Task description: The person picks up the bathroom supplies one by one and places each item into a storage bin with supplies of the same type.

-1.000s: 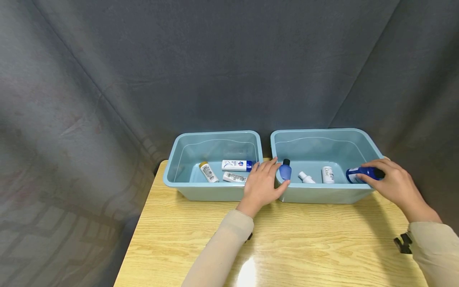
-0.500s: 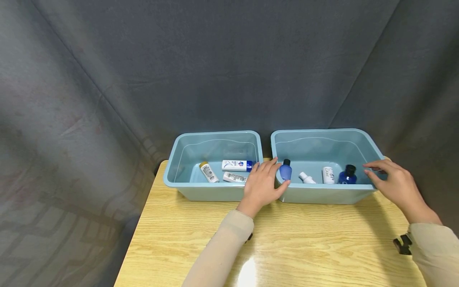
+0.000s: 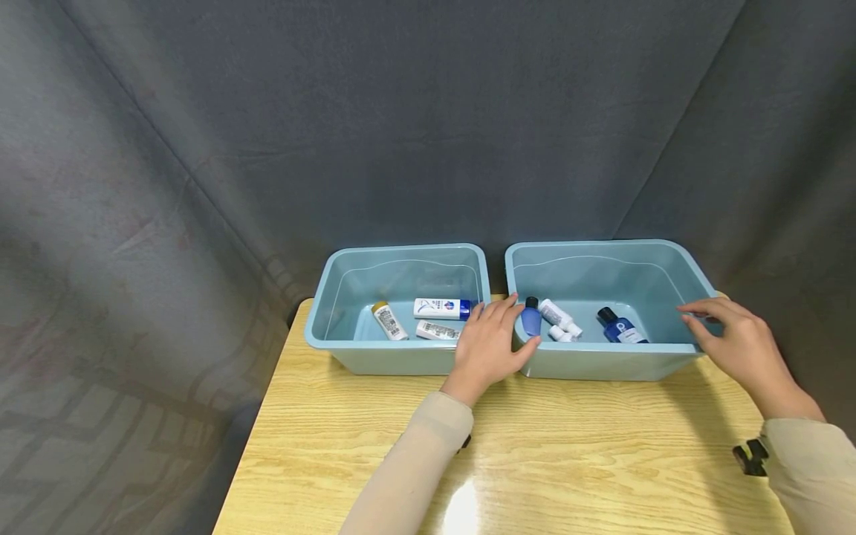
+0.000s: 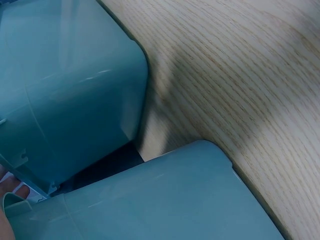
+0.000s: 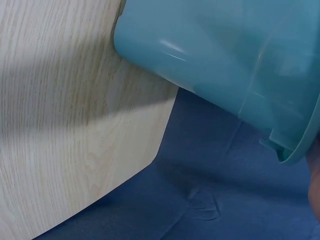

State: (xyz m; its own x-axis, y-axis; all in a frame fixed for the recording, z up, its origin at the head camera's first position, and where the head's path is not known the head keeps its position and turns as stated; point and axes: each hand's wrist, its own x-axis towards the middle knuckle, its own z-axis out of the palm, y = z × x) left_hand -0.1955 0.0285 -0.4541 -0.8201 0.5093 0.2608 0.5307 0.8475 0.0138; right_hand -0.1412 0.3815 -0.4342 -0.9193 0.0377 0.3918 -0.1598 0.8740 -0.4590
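My left hand (image 3: 491, 342) lies over the gap between the two blue bins, fingers spread, thumb on the near left corner of the right bin (image 3: 602, 360). My right hand (image 3: 738, 342) rests at that bin's right rim with relaxed fingers and nothing in its grasp. Inside the right bin, a dark blue bottle (image 3: 622, 330) with a black cap lies on its side. To its left are a white bottle (image 3: 556, 315), a smaller white bottle (image 3: 560, 334) and a lighter blue bottle (image 3: 531, 321) with a black cap, nearest my left hand.
The left bin (image 3: 394, 357) contains a white bottle with a blue cap (image 3: 438, 308), one with a gold cap (image 3: 388, 321) and a white labelled bottle (image 3: 437, 331). Both bins stand on a wooden table (image 3: 555, 446) before a dark grey curtain (image 3: 428, 126).
My right hand has let go of the dark blue bottle, which has rolled left in the right bin. The larger white bottle has shifted left against the smaller one. My left hand stays put.
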